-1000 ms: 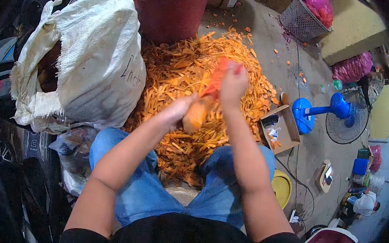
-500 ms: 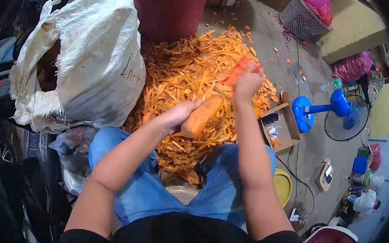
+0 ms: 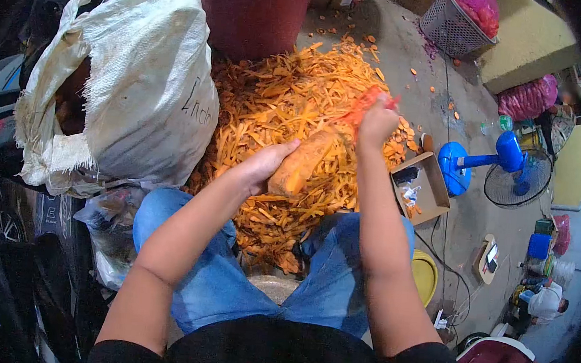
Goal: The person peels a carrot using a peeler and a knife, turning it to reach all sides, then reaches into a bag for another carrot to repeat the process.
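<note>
My left hand (image 3: 266, 165) is wrapped round the near end of a thick, partly peeled carrot (image 3: 302, 163), which shows bright orange flesh and patches of browner skin. Up and to the right, my right hand (image 3: 379, 125) is closed on a red peeler (image 3: 362, 107), blurred by motion; its blade cannot be made out. The peeler is just past the carrot's far end. Beneath both hands spreads a big heap of orange peelings (image 3: 277, 92), reaching back between my knees.
A white woven sack (image 3: 148, 88) with a torn opening stands left, near a dark red tub (image 3: 262, 15). On the right are a cardboard box (image 3: 429, 196), a blue fan (image 3: 493, 160) and a yellow lid (image 3: 423, 277). A person (image 3: 546, 300) sits far right.
My right hand and the peeler have moved slightly right, away from the carrot's far end. The carrot has turned a little in my left hand, showing a different side.
</note>
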A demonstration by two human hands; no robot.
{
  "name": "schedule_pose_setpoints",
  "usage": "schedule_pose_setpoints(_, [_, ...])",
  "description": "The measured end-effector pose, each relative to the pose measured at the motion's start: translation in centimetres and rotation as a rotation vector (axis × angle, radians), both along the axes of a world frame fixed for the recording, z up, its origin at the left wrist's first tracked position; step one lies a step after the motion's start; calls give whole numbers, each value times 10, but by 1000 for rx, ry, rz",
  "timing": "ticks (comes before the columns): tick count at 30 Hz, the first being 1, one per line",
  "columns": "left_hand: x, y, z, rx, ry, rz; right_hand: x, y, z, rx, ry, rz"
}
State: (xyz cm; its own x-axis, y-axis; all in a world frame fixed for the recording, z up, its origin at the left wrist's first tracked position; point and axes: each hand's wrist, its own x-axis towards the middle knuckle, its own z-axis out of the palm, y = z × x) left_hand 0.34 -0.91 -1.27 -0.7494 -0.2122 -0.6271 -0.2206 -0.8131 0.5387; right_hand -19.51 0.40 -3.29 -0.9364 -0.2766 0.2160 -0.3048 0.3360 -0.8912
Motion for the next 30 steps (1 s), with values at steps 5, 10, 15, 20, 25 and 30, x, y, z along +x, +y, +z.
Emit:
schedule_pose_setpoints(5, [-8,-5,-3,116,32,213,42,4,28,-431,-287,287])
schedule_pose_setpoints(10, [-5,-8,-19,-29,46,154,80,3,17,-166,13,390])
schedule_pose_setpoints(15, [1,6,10,-15,-31,4,-9,2,-6,45,44,-66])
schedule_pose_setpoints(20, [-2,-9,-12,113,82,103,65,7,25,-275,-188,336])
schedule_pose_setpoints(25, [2,-4,-2,0,29,60,49,-3,3,-235,-10,292])
schedule_pose_setpoints(30, [0,0,5,37,106,-44,-2,3,11,-183,-171,44])
